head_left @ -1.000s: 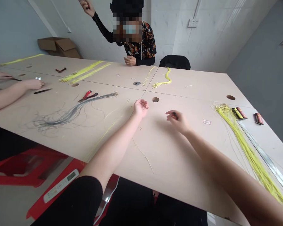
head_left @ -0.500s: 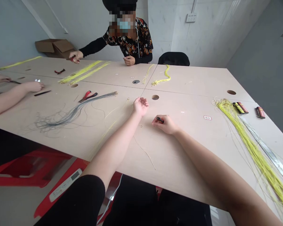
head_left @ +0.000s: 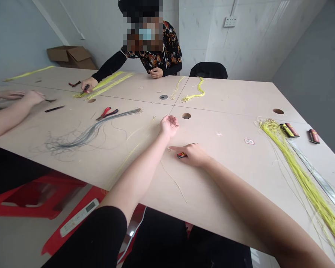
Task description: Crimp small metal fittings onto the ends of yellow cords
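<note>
Palm up on the table, my left hand (head_left: pixel 169 126) has its fingers loosely curled and apart, with nothing visible in it. My right hand (head_left: pixel 194 154) grips a small battery (head_left: pixel 182 155) with a black, red and yellow wrapper. Its index finger stretches out to a small gold hook (head_left: pixel 169 149) lying on the tabletop. A thin pale line (head_left: pixel 174 180) curves over the table below the hook. More small gold hooks (head_left: pixel 154 118) lie left of my left hand, at the end of a yellowish line.
Red-handled pliers (head_left: pixel 107 113) and a grey line bundle (head_left: pixel 86 136) lie left. Yellow lines (head_left: pixel 293 163), batteries (head_left: pixel 289 130) and another battery (head_left: pixel 313 136) are at right. A co-worker's hand (head_left: pixel 88 85) holds a tool across the table; another person's hands (head_left: pixel 30 97) work at left.
My right hand has turned and moved slightly down, its index finger now extended to the hook, showing more of the battery. The co-worker's hand across the table has come down over the yellow lines.
</note>
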Demonstrator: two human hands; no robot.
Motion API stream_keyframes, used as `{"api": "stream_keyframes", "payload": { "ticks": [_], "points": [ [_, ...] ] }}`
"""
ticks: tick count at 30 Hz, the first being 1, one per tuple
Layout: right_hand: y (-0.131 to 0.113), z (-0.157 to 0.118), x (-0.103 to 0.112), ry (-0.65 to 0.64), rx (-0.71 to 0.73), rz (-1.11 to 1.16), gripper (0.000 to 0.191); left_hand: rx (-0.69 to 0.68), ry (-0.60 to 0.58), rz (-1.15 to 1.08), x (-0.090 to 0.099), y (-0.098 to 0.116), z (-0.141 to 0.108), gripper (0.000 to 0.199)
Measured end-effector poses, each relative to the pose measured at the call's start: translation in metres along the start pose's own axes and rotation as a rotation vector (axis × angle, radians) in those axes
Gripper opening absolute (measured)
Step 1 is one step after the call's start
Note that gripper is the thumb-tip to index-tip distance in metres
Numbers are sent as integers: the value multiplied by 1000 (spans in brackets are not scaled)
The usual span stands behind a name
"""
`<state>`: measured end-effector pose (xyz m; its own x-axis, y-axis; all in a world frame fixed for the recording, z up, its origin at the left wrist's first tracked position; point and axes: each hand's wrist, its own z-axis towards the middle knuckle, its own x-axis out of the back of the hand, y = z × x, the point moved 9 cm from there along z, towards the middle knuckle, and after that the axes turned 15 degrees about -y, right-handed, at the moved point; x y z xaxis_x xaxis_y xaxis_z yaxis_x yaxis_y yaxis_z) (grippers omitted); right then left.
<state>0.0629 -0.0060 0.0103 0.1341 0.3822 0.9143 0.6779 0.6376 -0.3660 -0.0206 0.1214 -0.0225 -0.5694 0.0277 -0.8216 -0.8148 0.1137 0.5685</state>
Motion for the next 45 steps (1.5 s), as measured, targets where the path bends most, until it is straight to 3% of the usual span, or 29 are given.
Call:
{"api": "stream_keyframes", "payload": {
  "ticks": [7, 10, 13, 16, 19, 22, 25, 30, 35, 37, 45],
  "points": [
    [-6, 0, -2, -66, 11, -92, 52, 30, 12, 108, -9, 0, -4, 29],
    [-4, -2, 0, -57, -5, -107, 48, 49, -5, 187, -23, 6, -6, 28],
    [16, -9, 7, -42, -90, -141, 45, 3, -105, 326, -44, 17, -6, 27],
    [61, -24, 22, 1, -270, -120, 41, -21, -227, 703, -62, 19, -7, 25],
    [102, -47, 33, 63, -394, -67, 40, 20, -354, 1266, -71, -3, -14, 15],
    [117, -64, 35, 120, -372, 28, 36, 37, -399, 1667, -71, -29, -26, 15],
    [117, -73, 35, 173, -358, 97, 33, 1, -474, 1875, -78, -48, -39, 20],
    [113, -74, 39, 254, -218, 311, 33, -54, -538, 1985, -87, -60, -48, 13],
    [166, -95, 45, 672, -204, 965, 44, -26, -455, 2069, -85, -64, -47, 14],
    [179, -97, 42, 757, -170, 1141, 43, -32, -460, 2099, -87, -66, -47, 13],
    [171, -91, 37, 639, -143, 1131, 32, 21, -464, 2200, -86, -70, -42, 16]
  ]
}}
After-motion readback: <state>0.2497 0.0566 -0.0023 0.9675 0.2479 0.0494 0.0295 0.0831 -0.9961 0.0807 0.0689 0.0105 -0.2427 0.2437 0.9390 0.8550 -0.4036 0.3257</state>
